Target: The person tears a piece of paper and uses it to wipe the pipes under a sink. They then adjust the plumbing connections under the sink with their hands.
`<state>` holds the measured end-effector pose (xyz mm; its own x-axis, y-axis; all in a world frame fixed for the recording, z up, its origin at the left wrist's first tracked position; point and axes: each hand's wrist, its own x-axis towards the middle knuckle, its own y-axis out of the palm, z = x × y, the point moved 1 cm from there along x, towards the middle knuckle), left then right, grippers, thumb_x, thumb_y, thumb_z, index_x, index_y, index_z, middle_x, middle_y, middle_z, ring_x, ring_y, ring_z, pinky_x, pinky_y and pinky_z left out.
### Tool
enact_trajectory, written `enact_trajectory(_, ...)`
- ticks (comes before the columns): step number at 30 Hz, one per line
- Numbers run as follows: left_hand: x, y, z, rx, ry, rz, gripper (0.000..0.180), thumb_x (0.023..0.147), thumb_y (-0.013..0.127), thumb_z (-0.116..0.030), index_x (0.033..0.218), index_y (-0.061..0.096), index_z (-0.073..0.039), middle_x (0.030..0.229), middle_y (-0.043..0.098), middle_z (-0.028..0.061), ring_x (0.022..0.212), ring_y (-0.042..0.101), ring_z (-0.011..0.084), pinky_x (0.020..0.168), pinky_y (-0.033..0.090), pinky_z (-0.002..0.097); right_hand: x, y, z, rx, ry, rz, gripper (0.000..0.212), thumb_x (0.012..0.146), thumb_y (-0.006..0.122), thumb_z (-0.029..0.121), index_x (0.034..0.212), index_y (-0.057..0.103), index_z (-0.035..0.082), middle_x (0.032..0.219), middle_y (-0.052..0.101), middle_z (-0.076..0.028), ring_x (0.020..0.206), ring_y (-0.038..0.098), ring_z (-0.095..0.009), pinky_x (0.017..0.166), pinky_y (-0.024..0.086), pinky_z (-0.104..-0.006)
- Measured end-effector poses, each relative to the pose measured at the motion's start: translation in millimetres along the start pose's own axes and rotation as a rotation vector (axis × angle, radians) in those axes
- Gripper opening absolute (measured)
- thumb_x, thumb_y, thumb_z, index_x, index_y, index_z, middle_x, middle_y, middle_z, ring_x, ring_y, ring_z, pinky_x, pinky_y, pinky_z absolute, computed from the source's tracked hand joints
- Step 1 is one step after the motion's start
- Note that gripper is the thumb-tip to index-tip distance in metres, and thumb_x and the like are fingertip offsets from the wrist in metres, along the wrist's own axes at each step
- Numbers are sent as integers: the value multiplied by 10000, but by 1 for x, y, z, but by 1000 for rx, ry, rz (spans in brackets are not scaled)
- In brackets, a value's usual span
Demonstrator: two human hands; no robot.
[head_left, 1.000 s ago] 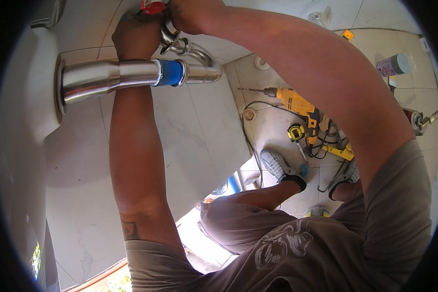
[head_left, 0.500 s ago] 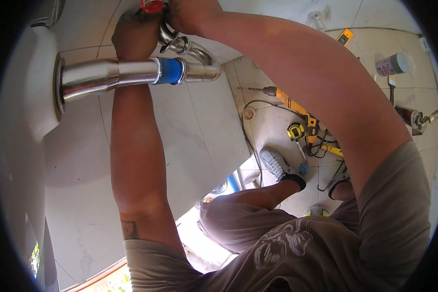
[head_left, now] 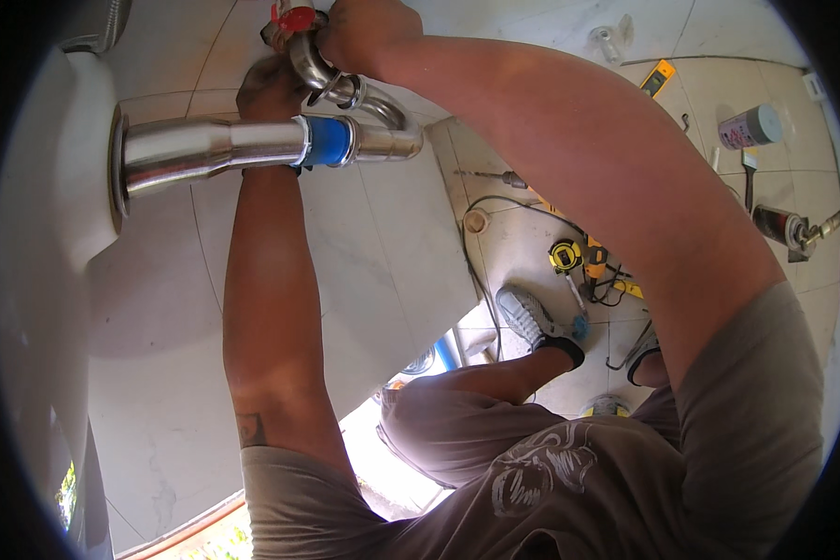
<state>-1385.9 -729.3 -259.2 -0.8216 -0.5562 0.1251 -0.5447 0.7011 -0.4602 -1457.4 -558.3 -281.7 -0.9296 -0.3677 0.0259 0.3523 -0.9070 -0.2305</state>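
Note:
A shiny metal drain pipe (head_left: 182, 151) runs out from a white ceramic fixture (head_left: 61, 159), with a blue band (head_left: 327, 140) round its middle. Past the band it loops back through a curved trap (head_left: 397, 117) to an upper bend. A red piece (head_left: 297, 19) sits at the top of that bend. My right hand (head_left: 373, 35) has its fingers curled against the bend, close to the red piece. Behind the pipe, my left hand (head_left: 269, 89) reaches up beside the same bend. The metal hides most of its fingers, so its grip is unclear.
On the tiled floor at right lie a yellow drill (head_left: 593, 254) with a cord, a tape measure (head_left: 565, 255), a roll of tape (head_left: 476, 220), a yellow level (head_left: 658, 78), a can (head_left: 751, 126), a brush (head_left: 749, 173) and a torch (head_left: 784, 224). My shoe (head_left: 523, 313) stands nearby.
My left hand has come down from the red piece to behind the upper bend, shifting slightly right. More of the bend and red piece shows. My right hand stays at the bend.

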Motion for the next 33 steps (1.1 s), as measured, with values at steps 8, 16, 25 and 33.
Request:
enact_trajectory(8, 12, -5, 12, 91, 29, 28, 395, 871, 751, -254, 1097, 676, 61, 1019, 726, 133, 897, 701, 203, 803, 562, 339, 3, -6, 1, -74, -23, 87, 263, 877, 655, 219, 983, 769, 7, 1041, 731, -253, 1009, 713, -399, 876, 571, -475)
enact_trajectory(16, 5, -3, -6, 610, 333, 0, 391, 867, 747, -296, 1090, 693, 21, 995, 751, 168, 885, 723, 256, 841, 548, 357, -2, -3, 0, -135, -84, 17, 238, 892, 617, 190, 948, 770, 17, 1010, 737, -237, 975, 722, -387, 844, 579, -479)
enact_trajectory(25, -2, -9, -42, 749, 472, -47, 390, 861, 740, -369, 1015, 743, -10, 871, 764, 152, 795, 745, 272, 788, 558, 375, 9, 1, -6, -360, -473, -93, 171, 869, 599, 147, 888, 730, 38, 910, 725, -227, 868, 721, -397, 763, 582, -489)
enact_trajectory(33, -2, -6, -36, 895, 641, -66, 277, 892, 680, -309, 945, 743, -45, 840, 764, 142, 792, 753, 312, 777, 566, 412, 13, 8, -12, -366, -519, -122, 181, 880, 572, 113, 922, 723, 22, 921, 732, -228, 867, 729, -387, 772, 584, -486)
